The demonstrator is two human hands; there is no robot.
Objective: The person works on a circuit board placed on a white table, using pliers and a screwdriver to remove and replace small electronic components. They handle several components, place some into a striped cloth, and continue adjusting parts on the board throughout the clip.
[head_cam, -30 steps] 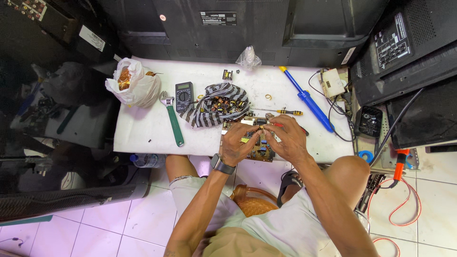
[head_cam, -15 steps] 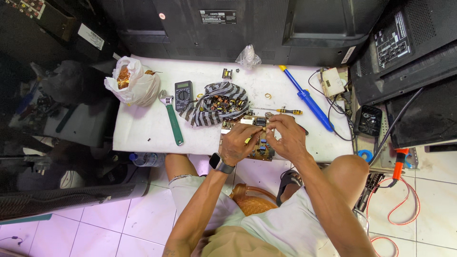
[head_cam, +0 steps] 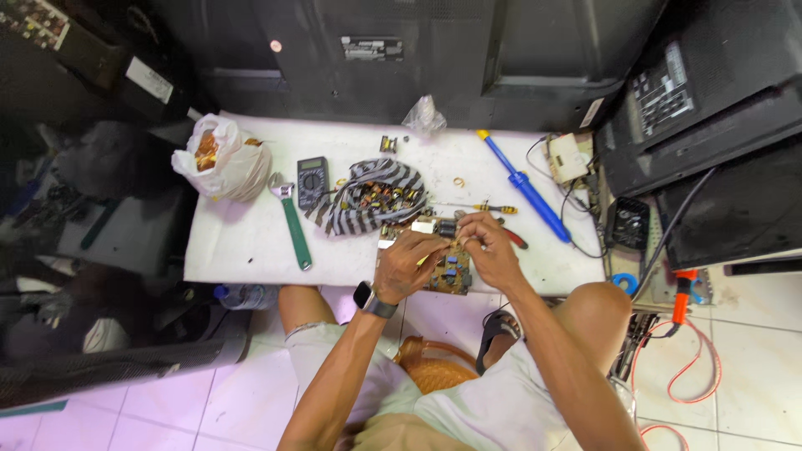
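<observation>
Head view: both hands over a brown circuit board [head_cam: 449,271] at the white desk's [head_cam: 242,242] near edge, left hand [head_cam: 409,263] resting on it, grip unclear, right hand [head_cam: 489,246] pinching a small part on it, striped cloth [head_cam: 368,196] just beyond.

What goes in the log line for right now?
left hand: on circuit board | right hand: pinching small part | striped cloth: behind board

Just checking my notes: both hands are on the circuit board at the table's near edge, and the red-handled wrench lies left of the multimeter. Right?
Not quite. In the head view the wrench has a green handle, not red. It does lie left of the multimeter, and the left hand and right hand are on the circuit board.
</observation>
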